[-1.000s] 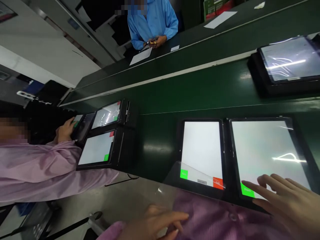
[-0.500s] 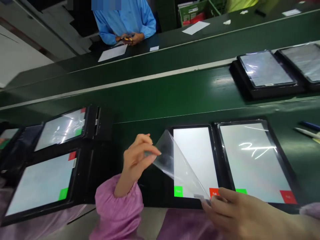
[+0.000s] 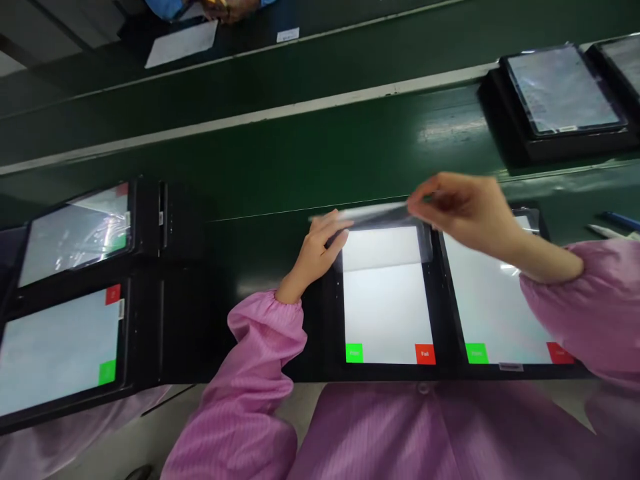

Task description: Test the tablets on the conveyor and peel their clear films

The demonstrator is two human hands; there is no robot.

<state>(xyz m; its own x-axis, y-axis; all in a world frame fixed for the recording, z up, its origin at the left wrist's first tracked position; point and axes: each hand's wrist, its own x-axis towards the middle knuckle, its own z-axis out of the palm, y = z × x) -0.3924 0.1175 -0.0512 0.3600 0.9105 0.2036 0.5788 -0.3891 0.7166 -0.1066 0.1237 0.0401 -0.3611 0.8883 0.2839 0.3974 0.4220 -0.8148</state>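
Note:
Two black tablets lie side by side in front of me with white lit screens, each showing a green and a red button. Over the far end of the left tablet (image 3: 387, 303) a clear protective film (image 3: 383, 217) is stretched. My left hand (image 3: 315, 250) pinches its left end at the tablet's far left corner. My right hand (image 3: 463, 207) pinches the film's right end above the gap between the tablets, its pink sleeve crossing the right tablet (image 3: 500, 307).
Two more lit tablets (image 3: 63, 340) sit on black stands at the left. Another tablet (image 3: 563, 90) rests on a black tray on the green conveyor belt (image 3: 300, 153) at the far right. Paper (image 3: 183, 41) lies on the far bench. Pens (image 3: 617, 223) lie at the right edge.
The film was peeled up diagonally off the left tablet's screen; it now spans the tablet's far end, with my right hand moved from the near edge to the far right corner.

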